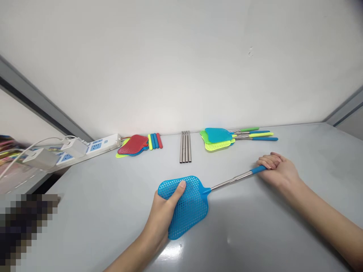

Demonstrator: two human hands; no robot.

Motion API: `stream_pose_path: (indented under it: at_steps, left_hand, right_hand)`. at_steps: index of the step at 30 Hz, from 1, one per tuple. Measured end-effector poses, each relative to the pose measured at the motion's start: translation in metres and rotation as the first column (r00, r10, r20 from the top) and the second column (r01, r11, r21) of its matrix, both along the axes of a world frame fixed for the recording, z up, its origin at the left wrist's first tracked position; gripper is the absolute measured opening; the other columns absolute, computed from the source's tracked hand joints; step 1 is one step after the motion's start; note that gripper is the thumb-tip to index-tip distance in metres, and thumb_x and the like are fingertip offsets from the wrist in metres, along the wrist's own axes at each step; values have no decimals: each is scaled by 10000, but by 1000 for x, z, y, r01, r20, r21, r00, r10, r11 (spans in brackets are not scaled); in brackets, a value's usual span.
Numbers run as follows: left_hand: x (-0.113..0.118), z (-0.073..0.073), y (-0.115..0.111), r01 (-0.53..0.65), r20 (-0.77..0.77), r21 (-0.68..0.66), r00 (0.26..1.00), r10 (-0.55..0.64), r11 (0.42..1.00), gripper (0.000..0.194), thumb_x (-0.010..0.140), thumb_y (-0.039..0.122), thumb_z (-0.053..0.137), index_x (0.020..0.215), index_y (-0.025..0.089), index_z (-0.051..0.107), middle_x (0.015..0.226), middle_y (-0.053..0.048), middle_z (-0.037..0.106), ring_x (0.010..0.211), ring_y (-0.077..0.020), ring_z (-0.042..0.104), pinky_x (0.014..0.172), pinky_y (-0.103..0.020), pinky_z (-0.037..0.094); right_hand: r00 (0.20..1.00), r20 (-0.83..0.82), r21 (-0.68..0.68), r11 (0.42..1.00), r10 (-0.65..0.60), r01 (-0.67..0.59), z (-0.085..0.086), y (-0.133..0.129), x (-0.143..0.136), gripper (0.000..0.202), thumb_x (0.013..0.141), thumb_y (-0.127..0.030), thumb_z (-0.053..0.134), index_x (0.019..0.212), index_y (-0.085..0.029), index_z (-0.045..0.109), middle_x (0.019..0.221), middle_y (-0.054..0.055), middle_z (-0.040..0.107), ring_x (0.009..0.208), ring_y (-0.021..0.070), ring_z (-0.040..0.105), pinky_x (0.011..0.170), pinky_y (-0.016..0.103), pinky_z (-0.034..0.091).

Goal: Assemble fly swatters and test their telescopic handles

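A blue fly swatter with a metal telescopic rod is held above the grey table by both hands. My left hand grips the mesh head, its thumb lying on top and the other fingers hidden underneath. My right hand is wrapped round the blue handle at the rod's other end. Between the hands the rod runs slightly upward to the right, partly drawn out.
Behind lie loose swatter heads, coloured handle grips, several metal rods and a pile of swatters with handles. A power strip with plugged-in chargers stands at left. A white wall closes the table's back.
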State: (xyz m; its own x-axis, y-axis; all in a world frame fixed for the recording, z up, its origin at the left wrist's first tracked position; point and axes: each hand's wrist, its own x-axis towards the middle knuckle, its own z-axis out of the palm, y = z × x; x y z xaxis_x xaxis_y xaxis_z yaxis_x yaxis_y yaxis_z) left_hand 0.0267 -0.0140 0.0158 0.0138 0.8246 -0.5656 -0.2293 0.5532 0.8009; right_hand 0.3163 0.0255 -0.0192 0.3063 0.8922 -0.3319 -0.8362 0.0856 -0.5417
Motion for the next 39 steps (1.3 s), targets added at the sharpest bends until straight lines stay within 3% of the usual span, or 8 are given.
stream_pose_path:
  at_steps: [4,15,24,29,39]
  left_hand:
    - [0,-4,-3,-10,-33,41,999,11,999,298,600,374,700,747,126,625,696,-56,673,652,-197,636,625,-310,525]
    - [-1,-9,-3,1,-37,43,999,1,999,298,598,381,697,737,128,626,685,-54,666,645,-196,627,615,-316,525]
    - [3,-15,-7,53,-85,119,995,-43,991,307,625,410,673,735,126,630,662,-50,644,636,-183,613,622,-315,517]
    - [2,-15,-5,50,-96,128,995,-38,991,299,632,402,670,742,127,631,647,-43,638,618,-172,606,609,-304,514]
    - [3,-8,-2,31,-14,71,999,-30,997,308,614,387,689,747,117,625,705,-68,662,658,-190,625,653,-328,519]
  right_hand:
    - [998,39,89,995,-45,41,3,-6,-6,340,709,-91,340,519,-170,69,389,-53,91,308,66,163,307,190,226]
    - [997,-14,39,996,-76,77,11,-15,-31,339,742,-94,298,523,-172,50,397,-60,88,307,70,139,296,176,214]
    - [958,-242,-145,982,-152,119,18,-26,-60,312,733,-100,317,551,-188,79,378,-65,124,313,76,144,286,192,204]
    - [953,-243,-119,981,-178,153,22,-29,-61,317,730,-97,342,552,-192,96,390,-69,130,315,76,148,292,196,207]
    - [958,-258,-123,988,-123,94,19,-25,-59,311,756,-76,302,562,-193,88,398,-76,145,311,66,177,318,190,222]
